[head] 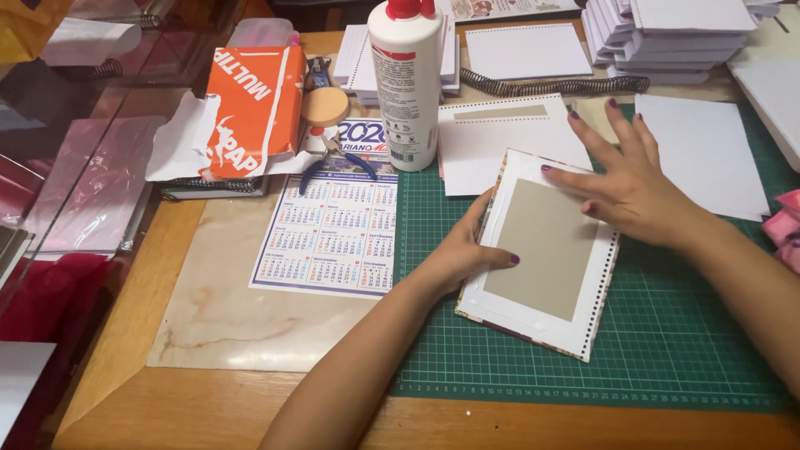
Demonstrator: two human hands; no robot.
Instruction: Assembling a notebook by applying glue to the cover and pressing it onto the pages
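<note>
Both hands press flat, fingers spread, the left hand [467,250] at nine o'clock and the right hand [625,187] at one o'clock of a notebook cover [542,258] on the green cutting mat [667,333], its grey board already laid on, glue bottle [407,83] standing at eleven o'clock.

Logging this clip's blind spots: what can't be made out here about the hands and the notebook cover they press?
All head view:
- Notebook cover: patterned underside faces the green mat.
- Left hand: palm and fingers hide the cover's left edge.
- Right hand: covers the top right corner.
- Glue bottle: cap cut off by the top edge.
</note>
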